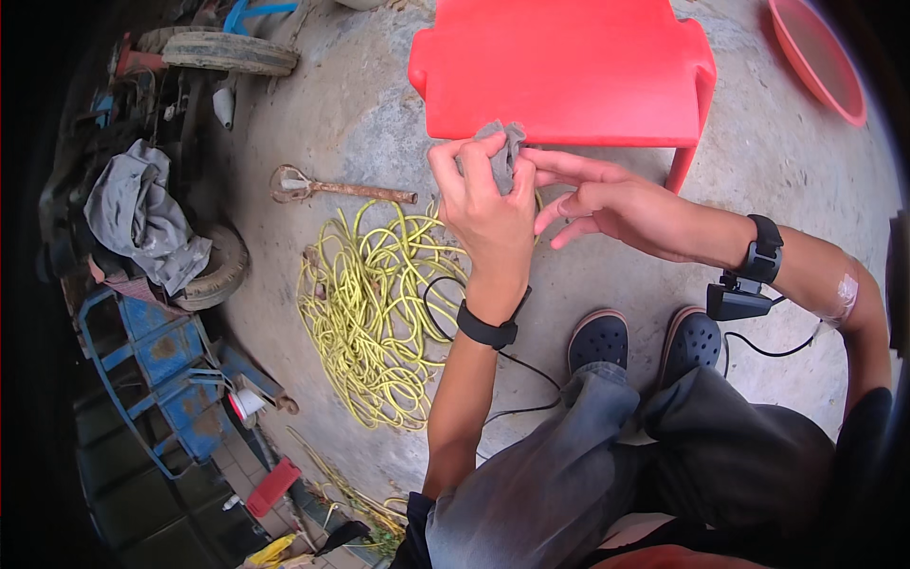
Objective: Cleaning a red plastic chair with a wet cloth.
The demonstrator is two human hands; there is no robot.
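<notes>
My left hand [485,192] grips a crumpled grey cloth [503,160] just in front of the near edge of a red plastic chair or stool [561,78]. Part of the cloth is hidden behind my fingers. Close on the right, my right hand [604,203] has its fingers spread, with the fingertips near the cloth and the back of my left hand. Nothing shows in its grasp; whether its fingertips touch the cloth I cannot tell.
Yellow hose or cord [377,320] lies tangled on the concrete, beside a rusty metal rod with a ring end [355,190]. A blue metal vehicle frame [167,363], a tyre [231,53] and a grey sheet [138,213] are left. A pink basin [817,64] stands far right.
</notes>
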